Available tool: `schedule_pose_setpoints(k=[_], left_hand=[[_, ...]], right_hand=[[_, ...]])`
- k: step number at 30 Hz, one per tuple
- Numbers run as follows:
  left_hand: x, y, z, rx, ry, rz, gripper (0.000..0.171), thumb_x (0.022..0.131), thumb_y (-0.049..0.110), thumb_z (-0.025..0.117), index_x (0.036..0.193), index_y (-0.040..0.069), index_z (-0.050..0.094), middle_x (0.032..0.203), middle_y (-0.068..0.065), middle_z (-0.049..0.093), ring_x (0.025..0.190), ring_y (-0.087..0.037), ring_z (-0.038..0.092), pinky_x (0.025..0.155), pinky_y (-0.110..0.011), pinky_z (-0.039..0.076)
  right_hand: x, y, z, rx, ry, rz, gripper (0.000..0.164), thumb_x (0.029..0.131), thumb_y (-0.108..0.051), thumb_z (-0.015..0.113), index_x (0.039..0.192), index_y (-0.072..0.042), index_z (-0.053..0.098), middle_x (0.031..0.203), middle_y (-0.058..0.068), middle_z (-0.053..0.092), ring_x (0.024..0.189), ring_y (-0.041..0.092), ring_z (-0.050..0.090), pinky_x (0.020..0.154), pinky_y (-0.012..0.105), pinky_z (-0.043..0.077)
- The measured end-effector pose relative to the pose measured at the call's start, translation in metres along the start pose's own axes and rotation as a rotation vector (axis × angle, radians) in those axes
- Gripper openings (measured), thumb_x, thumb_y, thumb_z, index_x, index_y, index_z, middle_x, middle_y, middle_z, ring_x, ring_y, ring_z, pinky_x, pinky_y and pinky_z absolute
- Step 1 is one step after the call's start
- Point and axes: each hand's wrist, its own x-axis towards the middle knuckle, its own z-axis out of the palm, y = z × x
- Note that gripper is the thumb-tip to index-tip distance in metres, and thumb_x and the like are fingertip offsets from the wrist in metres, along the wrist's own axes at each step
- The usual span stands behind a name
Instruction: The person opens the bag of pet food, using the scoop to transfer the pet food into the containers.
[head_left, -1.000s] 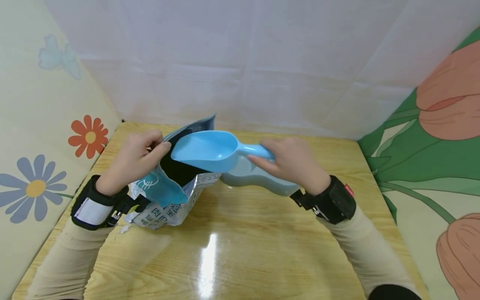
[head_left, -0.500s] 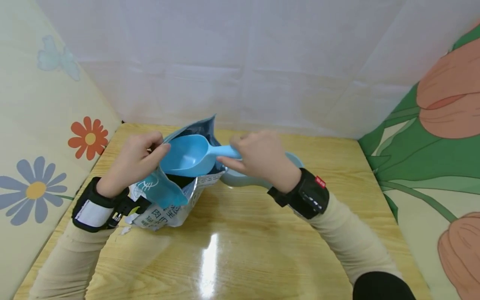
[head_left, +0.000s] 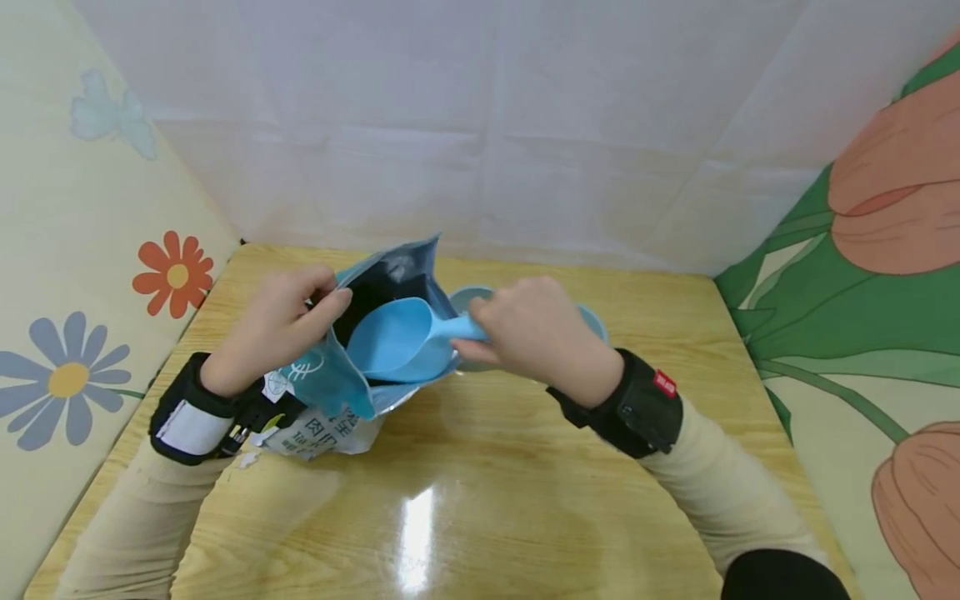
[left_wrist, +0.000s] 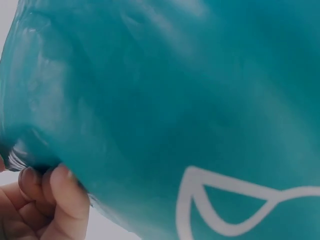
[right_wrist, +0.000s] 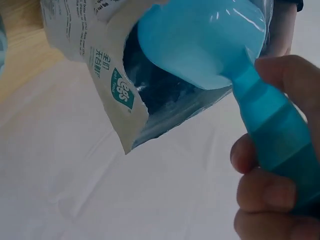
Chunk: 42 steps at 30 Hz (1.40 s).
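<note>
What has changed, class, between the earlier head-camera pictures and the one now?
The blue scoop has moved left and down into the open bag, with the right hand gripping it throughout. Nothing was let go. The left hand still pinches the bag; the bowl stayed put.

Small indoor booth I view remotely, wood-grain table point(head_left: 525, 500), creased white sheet point(head_left: 480, 133) behind, flower-printed panel point(head_left: 45, 242) left, tulip-printed panel point(head_left: 862, 333) right.

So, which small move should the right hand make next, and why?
Probably push the scoop deeper into the bag: the right hand grips the scoop's handle, its bowl looks empty within the open bag, and the left hand holds the bag.
</note>
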Motion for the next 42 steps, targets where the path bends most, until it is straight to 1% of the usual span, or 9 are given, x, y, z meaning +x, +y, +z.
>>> schedule_pose_setpoints(k=[11,17,19,24,27,31,34,38,42], left_hand=[[0.000,0.004,0.005,-0.026,-0.066,-0.016,0.025,0.088,0.003,0.053,0.065,0.010,0.044,0.055,0.005,0.033,0.046,-0.009,0.034,0.044,-0.024,0.028],[0.002,0.005,0.008,-0.028,-0.082,-0.008,0.025,0.088,0.003,0.054,0.065,0.010,0.046,0.054,0.005,0.034,0.046,-0.009,0.036,0.044,-0.024,0.028],[0.003,0.004,0.009,-0.032,-0.082,-0.004,0.025,0.088,0.003,0.054,0.065,0.010,0.046,0.054,0.005,0.035,0.046,-0.010,0.036,0.044,-0.024,0.029],[0.004,0.003,0.010,-0.042,-0.074,0.007,0.024,0.087,0.002,0.054,0.065,0.009,0.046,0.054,0.005,0.035,0.046,-0.009,0.037,0.044,-0.024,0.029],[0.004,0.004,0.011,-0.050,-0.076,0.000,0.024,0.088,0.003,0.054,0.066,0.009,0.047,0.054,0.005,0.036,0.046,-0.009,0.037,0.044,-0.024,0.029],[0.003,0.004,0.012,-0.068,-0.085,-0.018,0.024,0.089,0.003,0.054,0.067,0.009,0.046,0.055,0.004,0.037,0.047,-0.010,0.040,0.044,-0.023,0.031],[0.002,0.004,0.012,-0.081,-0.081,-0.017,0.023,0.089,0.002,0.054,0.067,0.008,0.046,0.055,0.004,0.037,0.046,-0.011,0.040,0.043,-0.023,0.031],[0.001,0.004,0.012,-0.089,-0.073,-0.011,0.024,0.088,0.002,0.053,0.067,0.009,0.045,0.055,0.005,0.035,0.045,-0.010,0.039,0.042,-0.022,0.030],[0.001,0.004,0.011,-0.091,-0.075,-0.010,0.024,0.088,0.002,0.053,0.066,0.009,0.045,0.055,0.005,0.035,0.046,-0.011,0.040,0.042,-0.022,0.031]], right_hand=[[-0.001,-0.002,0.003,0.017,-0.050,0.046,0.053,0.083,-0.040,0.062,0.056,-0.018,0.021,0.055,-0.006,0.011,0.050,0.008,0.008,0.047,0.024,0.009],[0.009,-0.010,0.013,-0.068,-0.101,0.121,0.054,0.082,-0.034,0.060,0.055,-0.018,0.016,0.057,-0.005,0.008,0.053,0.009,0.005,0.048,0.026,0.007],[0.016,-0.014,0.017,-0.106,-0.147,0.128,0.057,0.083,-0.040,0.060,0.053,-0.018,0.017,0.055,-0.005,0.009,0.049,0.008,0.007,0.046,0.025,0.008],[0.031,-0.024,0.027,-0.096,-0.224,0.119,0.054,0.082,-0.050,0.061,0.051,-0.018,0.031,0.048,-0.005,0.020,0.041,0.008,0.025,0.041,0.022,0.014],[0.040,-0.029,0.030,-0.089,-0.269,0.126,0.047,0.081,-0.046,0.064,0.053,-0.018,0.040,0.047,-0.005,0.025,0.043,0.010,0.034,0.042,0.022,0.018],[0.050,-0.037,0.035,-0.119,-0.350,0.123,0.041,0.082,-0.045,0.064,0.056,-0.017,0.049,0.048,-0.004,0.027,0.045,0.010,0.038,0.042,0.022,0.021],[0.054,-0.041,0.039,-0.120,-0.356,0.119,0.036,0.082,-0.043,0.064,0.059,-0.017,0.054,0.048,-0.004,0.028,0.045,0.009,0.038,0.042,0.022,0.022],[0.055,-0.043,0.040,-0.103,-0.356,0.118,0.035,0.083,-0.039,0.064,0.058,-0.017,0.052,0.048,-0.003,0.028,0.045,0.010,0.037,0.042,0.022,0.022],[0.056,-0.043,0.043,-0.051,-0.374,0.113,0.029,0.085,-0.034,0.063,0.062,-0.016,0.058,0.050,-0.003,0.035,0.048,0.011,0.045,0.043,0.022,0.030]])
